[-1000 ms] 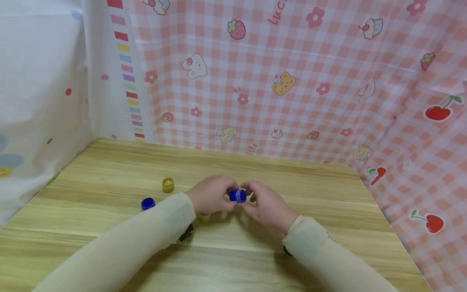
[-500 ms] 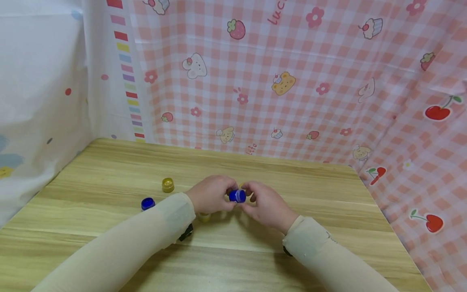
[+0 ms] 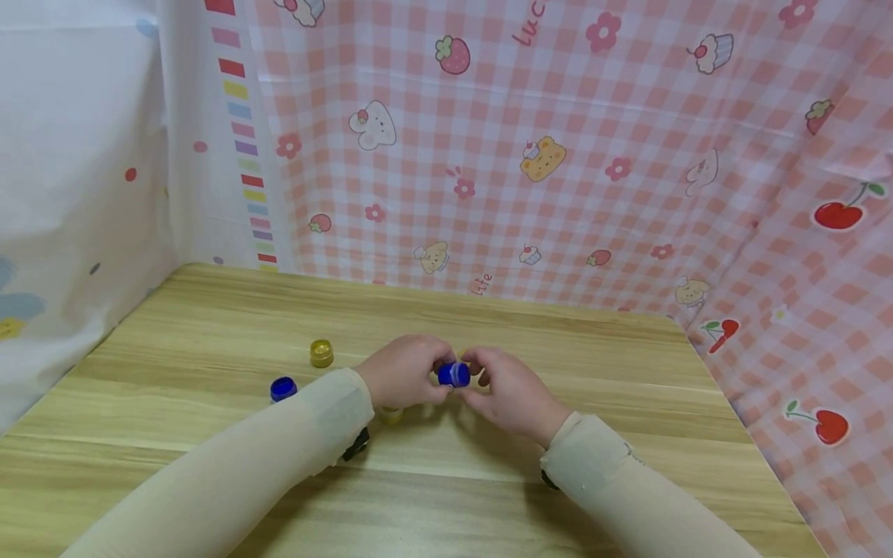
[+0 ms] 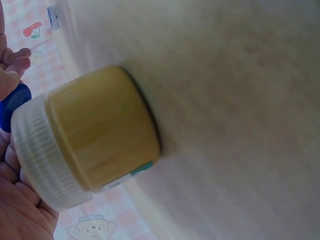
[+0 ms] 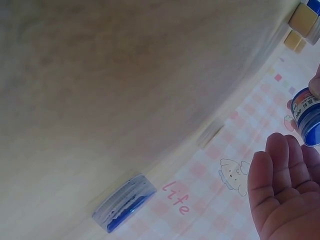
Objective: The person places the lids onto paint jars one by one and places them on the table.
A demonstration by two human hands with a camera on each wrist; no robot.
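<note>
My left hand (image 3: 408, 372) grips a small blue paint jar (image 3: 449, 375) above the table, tipped on its side with its mouth toward the right. A printed label shows on the jar in the right wrist view. My right hand (image 3: 512, 391) is close beside the mouth, fingers loosely curved; in the right wrist view its fingers (image 5: 280, 165) look fairly straight, apart from the jar. Whether the right thumb touches the rim cannot be told. Under my left wrist stands a yellow paint jar (image 4: 100, 125) with a clear ribbed lid (image 4: 45, 150), partly hidden in the head view.
A yellow jar (image 3: 321, 354) and a blue jar (image 3: 282, 389) stand to the left on the wooden table (image 3: 432, 496). A clear lid with blue paint (image 5: 125, 202) lies near my right hand, another clear lid (image 5: 211, 134) farther off. Patterned cloth (image 3: 488, 170) hangs behind.
</note>
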